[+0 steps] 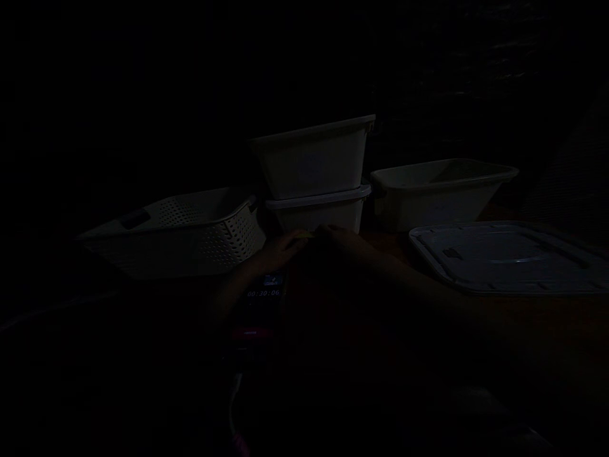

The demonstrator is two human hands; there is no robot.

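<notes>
The scene is very dark. My left hand (278,249) and my right hand (343,241) meet in front of two stacked white bins (314,171). Between their fingertips sits a small pale yellowish thing (304,235) that I cannot make out. Both hands look curled toward it, but the dark hides the fingers. Just below my left wrist lies a phone (263,298) whose lit screen shows a timer.
A white perforated basket (190,231) lies tilted at the left. A white tub (438,190) stands at the right, with a flat grey lid (504,257) in front of it. All rest on a reddish-brown table (523,330).
</notes>
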